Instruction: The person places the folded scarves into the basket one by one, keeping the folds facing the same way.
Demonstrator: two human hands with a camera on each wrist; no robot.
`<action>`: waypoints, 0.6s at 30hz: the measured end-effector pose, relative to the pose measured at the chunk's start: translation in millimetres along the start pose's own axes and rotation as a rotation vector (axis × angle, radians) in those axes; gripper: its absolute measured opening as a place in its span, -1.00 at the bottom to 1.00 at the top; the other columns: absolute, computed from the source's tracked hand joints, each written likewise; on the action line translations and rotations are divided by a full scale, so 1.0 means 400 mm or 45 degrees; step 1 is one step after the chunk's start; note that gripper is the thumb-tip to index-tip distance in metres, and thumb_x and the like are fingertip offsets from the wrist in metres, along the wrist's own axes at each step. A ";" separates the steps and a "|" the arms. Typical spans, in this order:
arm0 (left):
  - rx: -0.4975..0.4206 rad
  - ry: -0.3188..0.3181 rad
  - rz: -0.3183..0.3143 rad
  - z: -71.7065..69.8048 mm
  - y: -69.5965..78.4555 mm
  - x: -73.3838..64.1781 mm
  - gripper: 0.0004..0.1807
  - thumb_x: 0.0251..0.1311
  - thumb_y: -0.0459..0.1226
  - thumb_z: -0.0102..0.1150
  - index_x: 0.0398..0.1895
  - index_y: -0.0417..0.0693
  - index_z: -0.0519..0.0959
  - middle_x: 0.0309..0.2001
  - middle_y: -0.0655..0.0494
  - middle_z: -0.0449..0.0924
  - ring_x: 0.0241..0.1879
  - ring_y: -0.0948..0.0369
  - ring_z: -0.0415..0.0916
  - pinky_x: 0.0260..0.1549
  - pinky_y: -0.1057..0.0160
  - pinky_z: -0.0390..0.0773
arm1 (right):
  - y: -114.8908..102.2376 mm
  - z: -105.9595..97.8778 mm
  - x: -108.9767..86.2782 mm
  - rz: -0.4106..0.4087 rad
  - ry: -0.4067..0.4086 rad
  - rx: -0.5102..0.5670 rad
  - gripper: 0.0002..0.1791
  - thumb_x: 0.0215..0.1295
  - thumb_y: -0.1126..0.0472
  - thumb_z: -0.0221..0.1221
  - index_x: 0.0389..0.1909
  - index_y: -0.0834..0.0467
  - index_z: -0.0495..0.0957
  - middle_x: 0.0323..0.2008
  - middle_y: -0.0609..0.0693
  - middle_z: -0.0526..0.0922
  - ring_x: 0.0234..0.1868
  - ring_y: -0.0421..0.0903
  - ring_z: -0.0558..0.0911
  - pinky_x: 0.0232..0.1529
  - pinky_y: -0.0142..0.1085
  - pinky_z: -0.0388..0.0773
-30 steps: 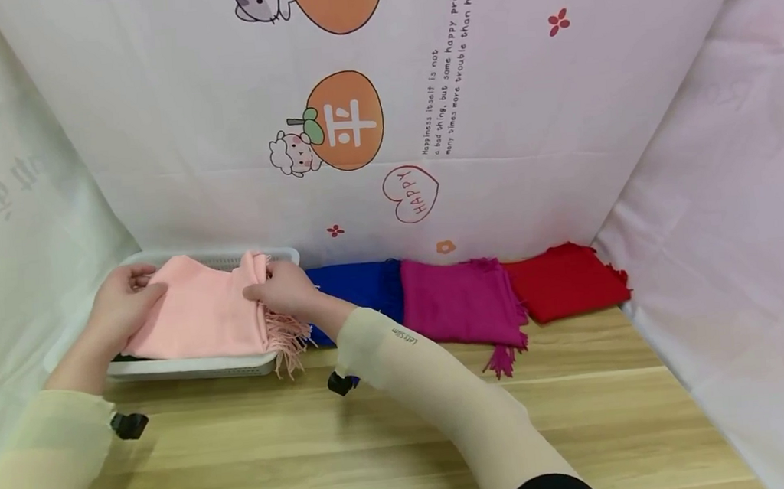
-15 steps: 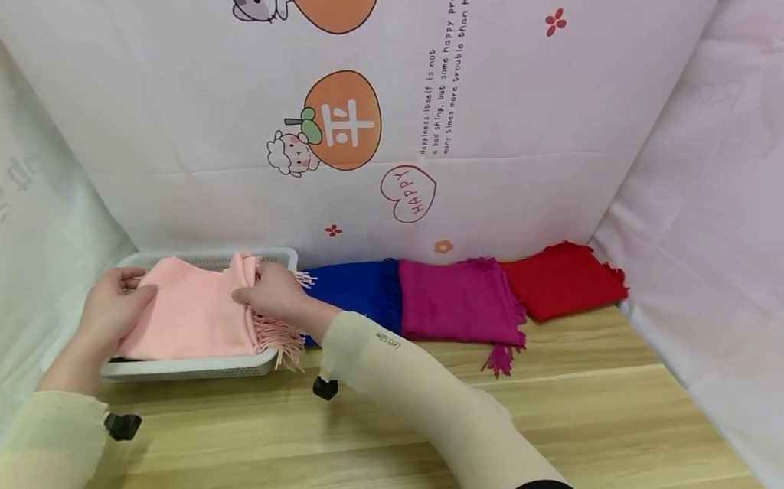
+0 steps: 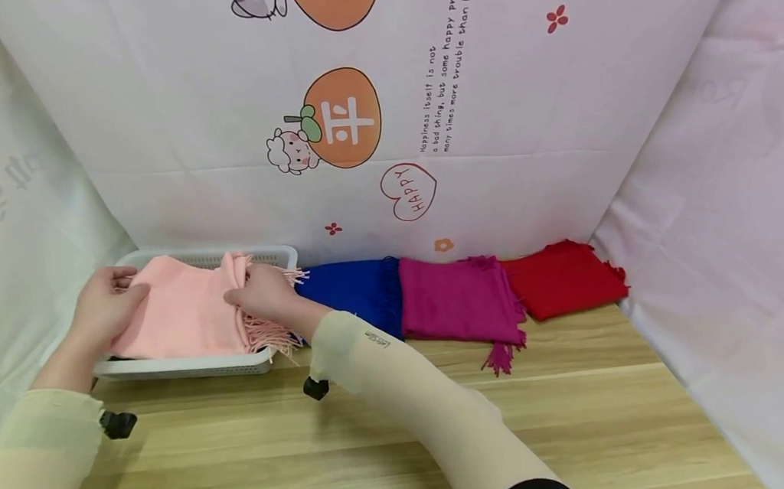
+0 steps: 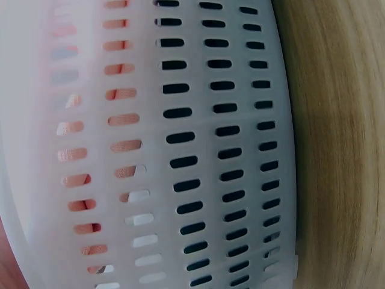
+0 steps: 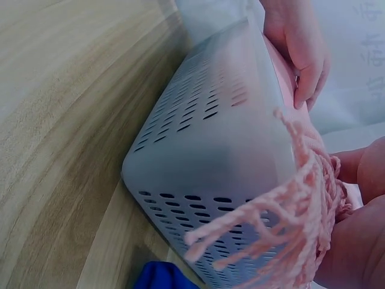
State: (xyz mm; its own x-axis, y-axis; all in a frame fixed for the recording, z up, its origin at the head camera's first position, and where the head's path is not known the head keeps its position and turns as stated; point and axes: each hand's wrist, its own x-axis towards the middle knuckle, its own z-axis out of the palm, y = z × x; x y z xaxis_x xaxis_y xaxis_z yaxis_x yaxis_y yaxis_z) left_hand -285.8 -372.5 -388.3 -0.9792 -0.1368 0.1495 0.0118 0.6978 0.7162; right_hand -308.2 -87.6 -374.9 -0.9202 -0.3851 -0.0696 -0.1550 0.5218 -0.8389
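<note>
A folded pink scarf (image 3: 179, 311) with a fringed end lies over the white perforated basket (image 3: 187, 366) at the left. My left hand (image 3: 103, 305) pinches the scarf's left side between thumb and fingers. On its right side, my right hand (image 3: 267, 291) grips the folded edge just beside the fringe. In the right wrist view the pink fringe (image 5: 301, 217) hangs over the basket's rim, with both hands at the scarf. The left wrist view is filled by the basket's slotted wall (image 4: 198, 144), pink cloth showing through some slots.
To the right of the basket, along the back wall, lie a folded blue scarf (image 3: 354, 290), a magenta one (image 3: 459, 301) and a red one (image 3: 561, 281). The wooden table (image 3: 380, 445) stretches in front. White printed cloth (image 3: 491, 98) hangs behind and at both sides.
Both hands have shifted slightly left, carrying the pink scarf further left over the basket. More of the basket's right end and the blue scarf now shows.
</note>
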 end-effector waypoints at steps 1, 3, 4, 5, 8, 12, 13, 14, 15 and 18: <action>0.004 0.002 0.000 -0.001 -0.003 0.001 -0.29 0.73 -0.10 -0.05 0.58 -0.57 0.21 0.34 -0.52 0.37 0.15 -0.20 0.41 -0.15 0.31 0.39 | -0.002 0.001 0.001 -0.001 0.001 0.003 -0.73 0.63 0.08 0.33 -0.31 0.04 0.54 -0.68 -0.11 0.31 -0.73 -0.20 0.23 -0.64 -0.34 0.25; 0.014 0.007 -0.001 -0.003 -0.008 0.004 -0.29 0.72 -0.10 -0.05 0.57 -0.58 0.22 0.33 -0.52 0.38 0.15 -0.20 0.41 -0.16 0.31 0.38 | -0.005 0.004 0.003 -0.001 0.000 0.010 -0.77 0.63 0.09 0.33 -0.28 0.06 0.57 -0.68 -0.11 0.32 -0.73 -0.20 0.23 -0.64 -0.34 0.25; 0.019 0.011 -0.002 -0.004 -0.010 0.005 -0.29 0.72 -0.10 -0.04 0.56 -0.58 0.22 0.33 -0.52 0.38 0.15 -0.20 0.41 -0.16 0.32 0.38 | -0.007 0.006 0.003 -0.002 -0.003 0.014 -0.80 0.63 0.10 0.33 -0.25 0.06 0.59 -0.68 -0.11 0.32 -0.73 -0.20 0.24 -0.65 -0.34 0.25; 0.023 0.014 -0.003 -0.005 -0.012 0.006 -0.30 0.72 -0.10 -0.04 0.56 -0.58 0.23 0.32 -0.52 0.38 0.14 -0.20 0.41 -0.16 0.32 0.37 | -0.008 0.008 0.003 -0.001 -0.005 0.019 -0.84 0.62 0.11 0.33 -0.21 0.05 0.61 -0.68 -0.11 0.33 -0.73 -0.20 0.24 -0.65 -0.34 0.25; 0.025 0.016 -0.005 -0.009 -0.016 0.008 -0.30 0.71 -0.11 -0.03 0.55 -0.58 0.23 0.31 -0.52 0.39 0.14 -0.18 0.41 -0.16 0.33 0.37 | -0.011 0.014 0.003 0.009 -0.013 0.020 -0.89 0.62 0.12 0.34 -0.12 0.04 0.63 -0.69 -0.11 0.33 -0.74 -0.19 0.24 -0.66 -0.34 0.25; 0.020 0.012 -0.012 -0.012 -0.017 0.008 -0.30 0.71 -0.12 -0.03 0.56 -0.59 0.21 0.32 -0.53 0.38 0.14 -0.19 0.41 -0.17 0.35 0.38 | -0.012 0.021 0.006 0.013 -0.011 0.000 -0.90 0.62 0.12 0.34 -0.04 0.04 0.64 -0.67 -0.11 0.36 -0.73 -0.19 0.26 -0.66 -0.34 0.28; 0.017 0.009 -0.014 -0.013 -0.017 0.008 -0.29 0.72 -0.12 -0.04 0.56 -0.60 0.21 0.32 -0.53 0.37 0.14 -0.19 0.41 -0.18 0.36 0.38 | -0.012 0.023 0.006 0.014 -0.008 -0.001 -0.89 0.62 0.12 0.34 0.00 0.04 0.65 -0.67 -0.11 0.37 -0.73 -0.19 0.27 -0.66 -0.34 0.29; 0.014 0.007 -0.017 -0.013 -0.016 0.008 -0.29 0.72 -0.12 -0.04 0.57 -0.60 0.20 0.33 -0.54 0.37 0.15 -0.20 0.41 -0.18 0.36 0.38 | -0.013 0.024 0.007 0.014 -0.004 -0.007 -0.86 0.62 0.12 0.34 0.04 0.04 0.66 -0.66 -0.11 0.37 -0.73 -0.19 0.27 -0.66 -0.34 0.29; 0.013 0.006 -0.018 -0.013 -0.016 0.008 -0.29 0.72 -0.12 -0.04 0.57 -0.60 0.19 0.33 -0.55 0.36 0.16 -0.22 0.41 -0.18 0.36 0.38 | -0.013 0.026 0.008 0.014 -0.002 0.000 -0.84 0.62 0.12 0.34 0.08 0.04 0.66 -0.66 -0.11 0.37 -0.73 -0.19 0.27 -0.66 -0.34 0.29; 0.004 0.002 -0.018 -0.012 -0.014 0.009 -0.29 0.72 -0.13 -0.05 0.57 -0.61 0.18 0.34 -0.57 0.35 0.18 -0.25 0.40 -0.20 0.37 0.38 | -0.013 0.031 0.011 0.020 0.012 0.012 -0.78 0.61 0.13 0.35 0.15 0.03 0.65 -0.67 -0.11 0.37 -0.73 -0.20 0.26 -0.66 -0.35 0.28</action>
State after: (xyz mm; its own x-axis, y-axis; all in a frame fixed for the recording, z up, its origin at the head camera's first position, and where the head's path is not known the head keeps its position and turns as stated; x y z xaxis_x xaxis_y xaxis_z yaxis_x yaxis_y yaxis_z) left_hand -288.4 -380.2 -388.6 -0.9790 -0.1479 0.1400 -0.0030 0.6980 0.7161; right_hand -307.2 -101.3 -377.6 -0.9258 -0.3700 -0.0780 -0.1371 0.5208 -0.8426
